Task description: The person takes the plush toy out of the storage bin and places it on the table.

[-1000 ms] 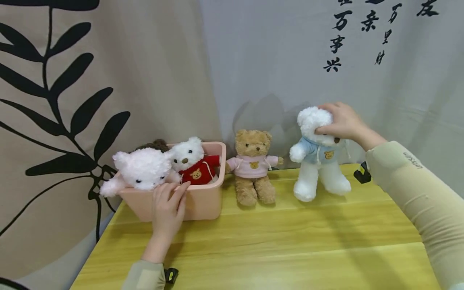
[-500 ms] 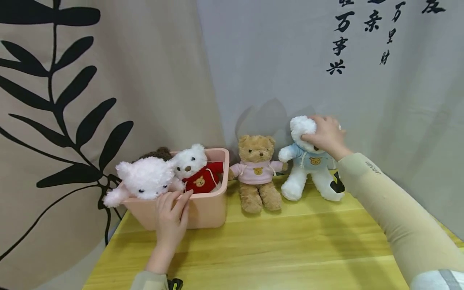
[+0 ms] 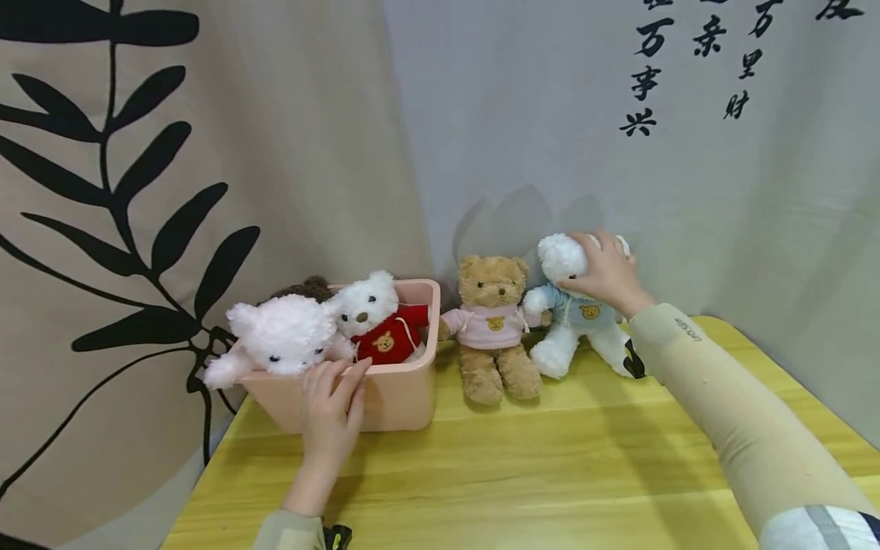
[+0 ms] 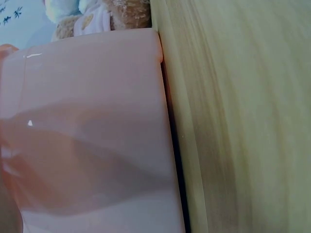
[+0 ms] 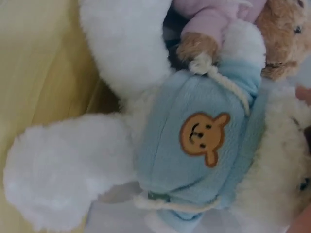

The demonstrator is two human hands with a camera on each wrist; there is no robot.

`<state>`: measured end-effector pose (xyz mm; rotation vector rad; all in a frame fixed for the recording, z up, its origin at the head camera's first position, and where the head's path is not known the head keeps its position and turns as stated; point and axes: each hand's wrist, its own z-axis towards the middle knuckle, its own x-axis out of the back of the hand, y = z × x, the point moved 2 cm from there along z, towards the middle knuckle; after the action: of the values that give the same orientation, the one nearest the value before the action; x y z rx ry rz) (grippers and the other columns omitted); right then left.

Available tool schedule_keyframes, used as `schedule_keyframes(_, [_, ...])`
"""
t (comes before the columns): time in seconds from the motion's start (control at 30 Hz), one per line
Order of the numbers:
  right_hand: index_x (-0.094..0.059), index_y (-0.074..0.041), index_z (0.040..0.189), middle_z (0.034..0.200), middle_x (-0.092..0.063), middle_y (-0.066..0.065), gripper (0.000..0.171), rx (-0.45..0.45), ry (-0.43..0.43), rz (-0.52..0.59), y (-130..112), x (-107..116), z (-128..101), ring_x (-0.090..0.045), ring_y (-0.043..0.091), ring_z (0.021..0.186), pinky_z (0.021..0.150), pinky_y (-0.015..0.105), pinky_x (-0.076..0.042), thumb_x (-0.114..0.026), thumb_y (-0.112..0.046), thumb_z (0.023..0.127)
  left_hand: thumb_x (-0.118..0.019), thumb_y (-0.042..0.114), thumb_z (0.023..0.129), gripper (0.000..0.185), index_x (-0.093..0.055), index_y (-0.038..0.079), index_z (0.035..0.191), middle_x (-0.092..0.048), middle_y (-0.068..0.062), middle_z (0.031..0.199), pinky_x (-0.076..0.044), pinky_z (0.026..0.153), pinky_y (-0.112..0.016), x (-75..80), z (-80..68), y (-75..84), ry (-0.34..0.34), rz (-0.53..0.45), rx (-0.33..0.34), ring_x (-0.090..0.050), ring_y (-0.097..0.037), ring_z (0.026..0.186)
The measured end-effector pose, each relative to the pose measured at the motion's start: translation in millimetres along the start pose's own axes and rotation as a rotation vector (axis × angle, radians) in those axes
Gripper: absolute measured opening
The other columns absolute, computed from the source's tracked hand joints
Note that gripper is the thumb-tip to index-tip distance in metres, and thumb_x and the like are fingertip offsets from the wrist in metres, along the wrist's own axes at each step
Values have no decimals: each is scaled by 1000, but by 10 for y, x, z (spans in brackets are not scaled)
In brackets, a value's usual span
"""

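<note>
From the head cam, the right hand [image 3: 605,271] is wrapped over the head of the white bear [image 3: 571,321] in the blue hoodie, fingers curled round it, with the bear sitting on the yellow worktop [image 3: 550,458] up against the grey backdrop and just touching the brown bear [image 3: 493,328] in pink next to it. The left hand [image 3: 333,405] rests on the front rim of the pink bin [image 3: 399,397], fingers fairly straight and laid over the edge, not really gripping anything. Inside the bin there's a fluffy white bear [image 3: 275,340] hanging over the side and a red-hoodie bear [image 3: 374,317] behind it. Left wrist cam is mostly the bin wall [image 4: 92,131] up close, sitting on the worktop [image 4: 243,121]; the hand itself isn't visible there. Right wrist cam is filled with the white bear's blue hoodie [image 5: 204,145] with its little bear patch, and the brown bear's pink sleeve [image 5: 209,19] pokes in above, its paw touching it.
</note>
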<state>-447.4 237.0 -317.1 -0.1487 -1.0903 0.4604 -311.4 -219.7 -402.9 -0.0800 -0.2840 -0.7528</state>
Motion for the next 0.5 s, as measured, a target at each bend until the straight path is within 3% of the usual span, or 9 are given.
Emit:
schedule_keyframes(0.2, [-40, -14, 145, 147, -31, 22, 83, 86, -112, 49, -21, 12, 43, -26, 45, 133, 95, 72, -22, -82, -25, 74, -51, 18, 96, 27, -72, 9, 112, -62, -15, 102, -34, 87, -53, 26, 35, -13, 2, 15, 3, -54, -38, 95])
schedule_keyframes(0.5, [-33, -17, 149, 153, -18, 23, 85, 114, -168, 8, -4, -7, 34, -15, 49, 137, 97, 73, -17, -78, -34, 79, -52, 18, 96, 27, -71, 10, 113, -62, -14, 102, -35, 90, -53, -3, 28, 18, -17, 14, 9, -54, -37, 95])
